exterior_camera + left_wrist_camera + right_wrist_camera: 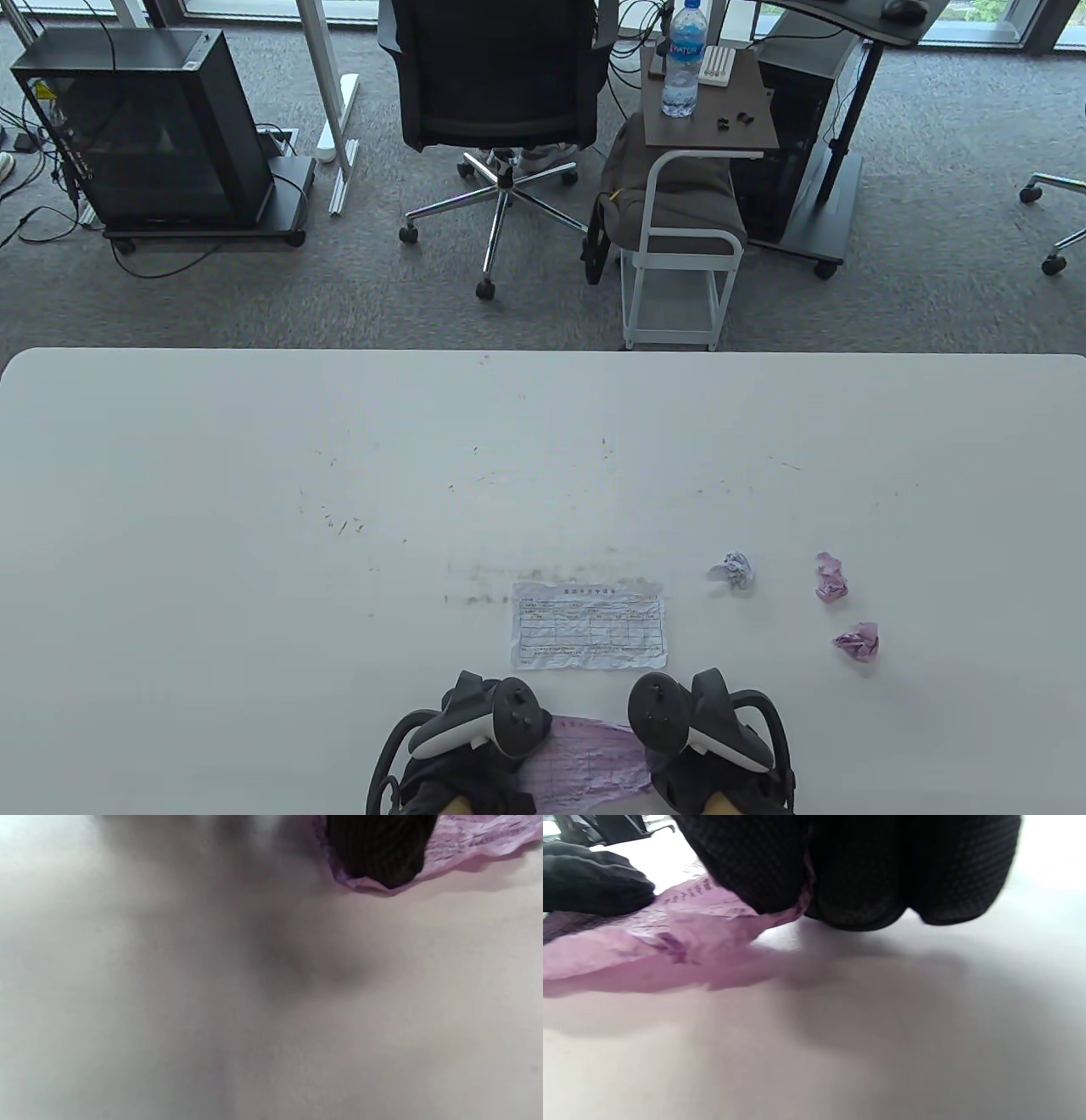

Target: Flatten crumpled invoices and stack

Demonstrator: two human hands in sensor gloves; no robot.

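Note:
A pink invoice (pixel 585 760), still wrinkled, lies at the table's near edge between my two hands. My left hand (pixel 479 734) holds its left end; in the left wrist view a gloved fingertip (pixel 377 853) rests on the pink paper (pixel 471 836). My right hand (pixel 696 726) holds its right end; in the right wrist view the fingers (pixel 865 874) pinch the paper's edge (pixel 683 933), which is lifted slightly off the table. A flattened white invoice (pixel 589 626) lies just beyond the hands. The trackers hide the fingers in the table view.
Three crumpled balls lie to the right: a white one (pixel 734 570) and two pink ones (pixel 831 577) (pixel 857 641). The white table (pixel 254 509) extends far and left. Beyond it stand an office chair (pixel 496 85) and a side cart (pixel 708 127).

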